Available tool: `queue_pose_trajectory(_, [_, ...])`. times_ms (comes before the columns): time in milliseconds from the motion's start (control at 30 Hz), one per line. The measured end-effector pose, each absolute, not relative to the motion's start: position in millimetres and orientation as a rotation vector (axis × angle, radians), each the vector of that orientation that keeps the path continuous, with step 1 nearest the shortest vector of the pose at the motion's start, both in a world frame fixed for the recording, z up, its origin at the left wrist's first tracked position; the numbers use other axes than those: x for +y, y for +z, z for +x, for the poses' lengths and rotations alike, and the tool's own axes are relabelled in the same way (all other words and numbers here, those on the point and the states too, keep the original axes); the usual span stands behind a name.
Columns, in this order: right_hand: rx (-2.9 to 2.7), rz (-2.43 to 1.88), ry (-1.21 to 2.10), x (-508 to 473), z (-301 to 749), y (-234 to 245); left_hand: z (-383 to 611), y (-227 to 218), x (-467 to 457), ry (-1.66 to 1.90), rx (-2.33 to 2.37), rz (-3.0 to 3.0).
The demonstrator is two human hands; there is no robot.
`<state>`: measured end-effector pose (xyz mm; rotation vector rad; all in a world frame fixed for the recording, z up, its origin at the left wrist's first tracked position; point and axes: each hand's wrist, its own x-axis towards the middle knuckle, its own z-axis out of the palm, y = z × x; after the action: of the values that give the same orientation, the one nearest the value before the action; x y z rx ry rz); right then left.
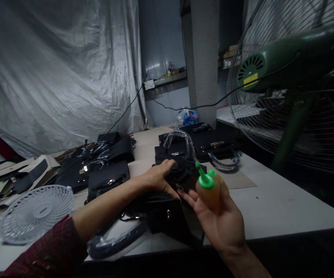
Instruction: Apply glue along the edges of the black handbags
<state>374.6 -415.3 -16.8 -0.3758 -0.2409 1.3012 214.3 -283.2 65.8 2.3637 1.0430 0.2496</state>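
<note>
A black handbag [167, 220] lies at the table's front edge, its plastic-wrapped handle [117, 243] curving out to the left. My left hand [162, 177] is closed over the bag's upper dark part, thumb and fingers gripping it. In my right hand [221, 220] is a squeeze bottle [209, 193] of amber liquid with a green nozzle cap, pointing up and to the left. The fingertips of that hand reach to a small metal piece on the bag. What lies inside the bag is too dark to make out.
Several black handbags [109, 177] lie at the left and others [213, 143] behind. A white fan grille [39, 212] rests at the left front. A large green fan [285, 58] stands at the right. A black cable [207, 105] runs across the back.
</note>
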Motion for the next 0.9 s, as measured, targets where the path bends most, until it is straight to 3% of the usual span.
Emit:
queue_pose_trajectory(200, [-0.240, -0.458, 1.349, -409, 369, 0, 222, 64, -301, 0.020, 1.165, 2.699])
queue_pose_trajectory(400, [-0.299, -0.429, 1.259, -416, 367, 10, 227, 68, -305, 0.206, 1.400, 2.846])
queue_pose_trajectory(633, [-0.371, -0.619, 1.181, -449, 424, -3, 205, 76, -287, 0.565, 1.081, 2.808])
queue_pose_trajectory(900, [-0.051, -0.997, 0.857, -483, 500, 2, 230, 97, -282, 0.320, 0.756, 2.956])
